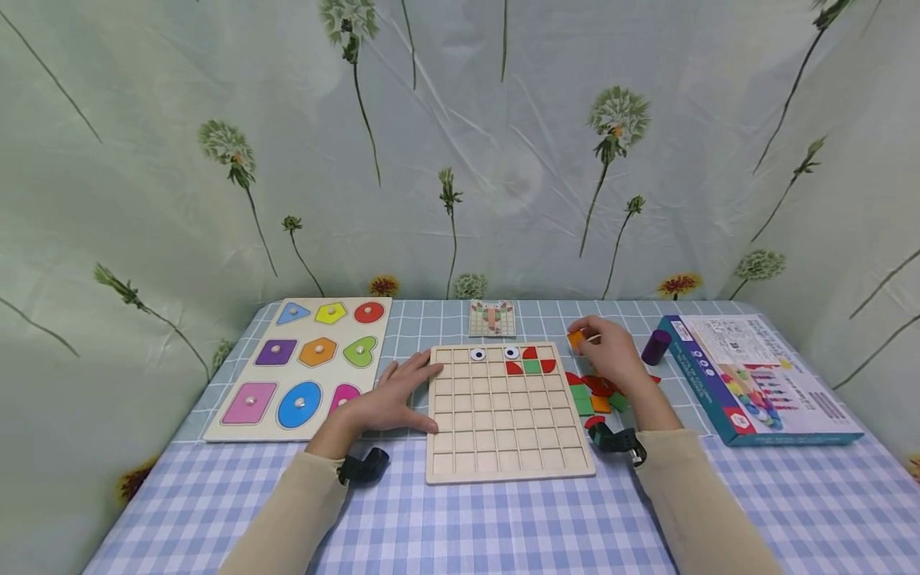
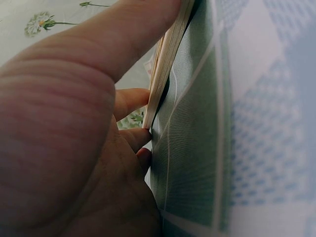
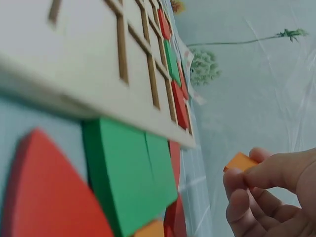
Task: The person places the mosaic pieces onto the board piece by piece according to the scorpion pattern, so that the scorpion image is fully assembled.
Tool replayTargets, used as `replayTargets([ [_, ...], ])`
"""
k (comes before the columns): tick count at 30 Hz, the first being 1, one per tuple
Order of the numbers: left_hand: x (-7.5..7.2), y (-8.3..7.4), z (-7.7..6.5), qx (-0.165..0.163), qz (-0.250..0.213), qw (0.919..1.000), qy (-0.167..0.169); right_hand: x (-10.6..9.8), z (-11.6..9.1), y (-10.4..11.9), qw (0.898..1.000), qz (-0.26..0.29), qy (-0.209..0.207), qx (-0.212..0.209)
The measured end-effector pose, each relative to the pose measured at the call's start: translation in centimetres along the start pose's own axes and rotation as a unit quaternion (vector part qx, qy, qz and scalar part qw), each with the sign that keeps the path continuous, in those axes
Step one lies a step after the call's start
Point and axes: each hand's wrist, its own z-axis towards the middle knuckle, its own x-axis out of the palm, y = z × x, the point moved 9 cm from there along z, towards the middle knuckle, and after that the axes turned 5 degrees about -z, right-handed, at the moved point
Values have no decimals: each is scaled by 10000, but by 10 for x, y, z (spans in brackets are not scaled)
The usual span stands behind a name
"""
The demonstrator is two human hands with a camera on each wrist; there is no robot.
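Observation:
A wooden grid board [image 1: 496, 415] lies at the middle of the table, with two eye pieces, several red quarter-round pieces and a green square [image 1: 532, 366] in its upper cells. My left hand [image 1: 388, 397] rests at the board's left edge, thumb and fingers touching its side; the left wrist view shows them against the edge. Off the board's upper right corner, my right hand [image 1: 609, 348] pinches an orange square block [image 3: 240, 162] between thumb and fingers, raised above the table. Below that hand lie loose red, green and orange pieces [image 1: 580, 399], partly hidden by the wrist.
A shape puzzle board [image 1: 247, 371] with knobs lies at the left. Behind the grid stands a small pattern card [image 1: 492, 319]. A purple cylinder [image 1: 656, 347] and a flat toy box [image 1: 762, 375] are at the right. A flowered curtain [image 1: 503, 160] hangs behind.

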Motion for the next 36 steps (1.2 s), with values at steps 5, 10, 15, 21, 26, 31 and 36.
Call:
replayTargets([
  [5, 0, -1, -1, 58, -14, 10000, 10, 7, -1, 10, 9997, 155, 113, -133],
  [10, 1, -2, -1, 12, -43, 10000, 31, 15, -2, 19, 9989, 320, 189, -282],
  [15, 1, -2, 0, -6, -74, 10000, 23, 22, -3, 31, 9979, 313, 275, -499],
  [21, 2, -1, 0, 1, 62, 10000, 13, 33, -7, 44, 9962, 248, 472, -695],
  [26, 2, -2, 0, 62, 77, 10000, -7, 42, -11, 53, 9930, 532, 679, -802],
  [31, 2, -2, 0, 52, 82, 9999, -44, 53, -13, 60, 9910, 557, 830, -888],
  [36, 2, -3, 0, 48, 96, 9999, -52, 63, -15, 67, 9895, 386, 891, -1069],
])
